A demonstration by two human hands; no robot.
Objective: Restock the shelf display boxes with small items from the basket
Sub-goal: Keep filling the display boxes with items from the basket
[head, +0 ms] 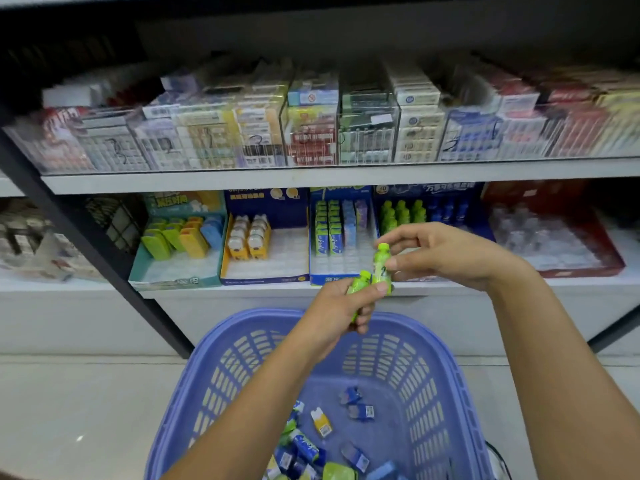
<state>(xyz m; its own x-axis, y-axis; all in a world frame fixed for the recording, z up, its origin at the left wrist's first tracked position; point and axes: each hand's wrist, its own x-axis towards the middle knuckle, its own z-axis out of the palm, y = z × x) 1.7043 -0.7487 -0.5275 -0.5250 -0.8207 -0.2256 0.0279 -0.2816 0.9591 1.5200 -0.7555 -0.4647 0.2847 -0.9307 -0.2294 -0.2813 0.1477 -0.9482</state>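
The shelf [242, 180] is carrying a row of display boxes, and the purple basket [221, 375] is sitting below it with small packets lying loose inside. The blue display box [433, 192] is holding green bottles at its back. Above the basket, the left grip [341, 308] is curling round a green bottle [358, 284], while the right grip [446, 254] is pinching a second bottle [381, 268] upright just beside it.
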